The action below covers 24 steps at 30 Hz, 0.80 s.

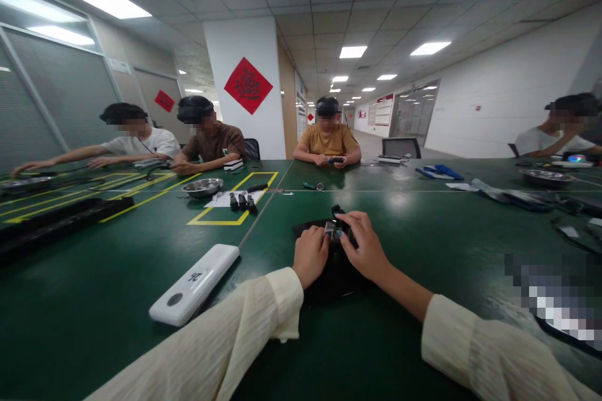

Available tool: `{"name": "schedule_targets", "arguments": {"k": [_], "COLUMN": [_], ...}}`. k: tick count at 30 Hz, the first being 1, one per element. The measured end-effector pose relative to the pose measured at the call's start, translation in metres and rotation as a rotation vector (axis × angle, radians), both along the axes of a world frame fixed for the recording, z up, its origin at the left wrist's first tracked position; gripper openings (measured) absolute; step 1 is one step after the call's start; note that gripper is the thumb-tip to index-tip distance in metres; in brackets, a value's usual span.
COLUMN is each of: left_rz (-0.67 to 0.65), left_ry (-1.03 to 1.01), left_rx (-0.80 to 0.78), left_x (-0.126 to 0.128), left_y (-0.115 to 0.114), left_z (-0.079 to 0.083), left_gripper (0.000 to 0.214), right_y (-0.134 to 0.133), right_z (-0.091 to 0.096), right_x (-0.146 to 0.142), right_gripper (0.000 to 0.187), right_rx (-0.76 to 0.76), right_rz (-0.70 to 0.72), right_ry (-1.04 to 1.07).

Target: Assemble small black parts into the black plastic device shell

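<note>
My left hand (pixel 310 257) is closed, its thumb and fingers gripping a small silvery piece (pixel 330 227) over the middle of the table. Facing it, my right hand (pixel 365 247) curls its fingers around the same spot, with the thumb close to that piece. Beside the right fingertips a small black part (pixel 337 209) sticks up. What the right fingers hold is too small and too covered to make out. Beneath both hands lies a flat black mat or plate (pixel 345 281), mostly hidden by the hands and wrists.
Left of my arm lies a white power bank (pixel 195 285) marked 26. Farther off are a metal bowl (pixel 202 187), several black cylindrical pieces (pixel 242 202) and a yellow tape outline (pixel 219 222). A pixelated device (pixel 559 304) lies right. Several people sit around the green table (pixel 268 232).
</note>
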<state>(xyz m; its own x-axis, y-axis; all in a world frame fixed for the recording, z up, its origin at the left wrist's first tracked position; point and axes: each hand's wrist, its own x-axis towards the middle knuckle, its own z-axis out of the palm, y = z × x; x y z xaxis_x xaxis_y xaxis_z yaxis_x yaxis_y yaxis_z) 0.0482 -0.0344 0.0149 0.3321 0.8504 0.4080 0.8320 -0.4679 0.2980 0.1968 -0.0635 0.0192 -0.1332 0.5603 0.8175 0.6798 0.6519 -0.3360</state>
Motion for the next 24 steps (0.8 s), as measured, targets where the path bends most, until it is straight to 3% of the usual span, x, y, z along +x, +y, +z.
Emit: {"name": "schedule_targets", "arguments": {"k": [6, 13, 24], "left_rz": [-0.025, -0.046, -0.123], "left_ry": [-0.003, -0.03, -0.162], "left_rx": [-0.034, -0.041, -0.012], "left_x": [0.0, -0.001, -0.003], "left_y": [-0.001, 0.006, 0.004], "left_z": [0.002, -0.004, -0.004], "left_gripper": [0.025, 0.031, 0.032], "right_y": [0.013, 0.029, 0.023], "right_z": [-0.007, -0.005, -0.003], "right_x": [0.002, 0.019, 0.017], "right_gripper": [0.05, 0.037, 0.033], "right_rx": [-0.114, -0.449, -0.418], "right_rz": [-0.074, 0.163, 0.15], "right_ry": [0.188, 0.447, 0.501]}}
